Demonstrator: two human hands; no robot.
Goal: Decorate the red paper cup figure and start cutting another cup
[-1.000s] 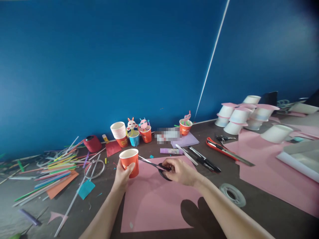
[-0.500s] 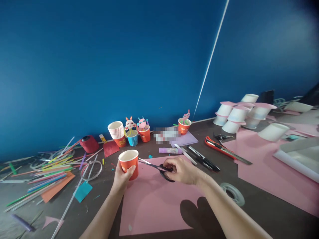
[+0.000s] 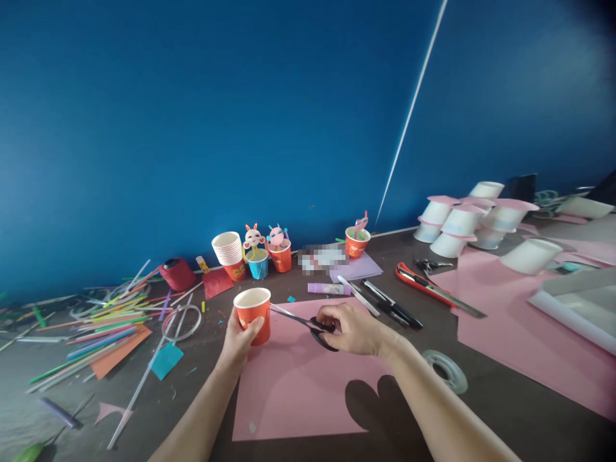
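Note:
An orange paper cup (image 3: pixel 255 321) with a white inside stands upright in my left hand (image 3: pixel 239 341), whose fingers wrap round its left side and thumb lies across the front. My right hand (image 3: pixel 353 328) grips the handles of black-handled scissors (image 3: pixel 323 333). Their blades are parted and point left, with the tips close to the cup's right side; whether they touch it I cannot tell. Both hands are above a pink paper sheet (image 3: pixel 298 391) lying on the dark table.
Drinking straws (image 3: pixel 106 327) lie scattered at left near a red thread spool (image 3: pixel 177 274). Behind stand stacked paper cups (image 3: pixel 228 253) and cups with animal figures (image 3: pixel 257 263). At right lie a utility knife (image 3: pixel 428 287), a tape roll (image 3: pixel 447 372) and white cups with pink tops (image 3: pixel 459 221).
The whole view has shifted slightly, so things at left appear a little further right. My hands, the cup and the scissors keep nearly the same arrangement.

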